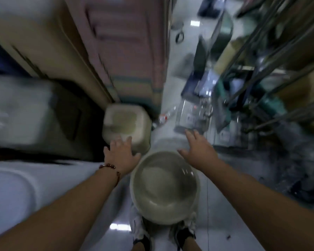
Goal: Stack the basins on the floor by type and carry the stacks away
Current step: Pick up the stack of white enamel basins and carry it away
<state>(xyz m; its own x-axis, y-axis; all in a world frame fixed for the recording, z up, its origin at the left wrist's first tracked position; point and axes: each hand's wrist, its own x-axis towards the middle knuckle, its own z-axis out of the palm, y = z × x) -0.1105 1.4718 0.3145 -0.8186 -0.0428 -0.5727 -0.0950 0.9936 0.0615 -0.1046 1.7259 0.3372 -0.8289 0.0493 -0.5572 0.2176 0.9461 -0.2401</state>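
Round pale plastic basin (164, 187) on the floor just ahead of the feet. Square cream plastic basin (127, 124) beyond it to the left, against the pink panelled cabinet (123, 51). Metal rack (272, 69) right.

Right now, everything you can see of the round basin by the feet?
The round basin is pale cream, plastic by its look, with a rolled rim and a smooth, glossy, empty inside. It stands upright, mouth up, on the light floor just ahead of the person's shoes. The image is blurred, so whether it is one basin or a nested stack cannot be told. The left hand and right hand spread open above its far rim, neither clearly touching.
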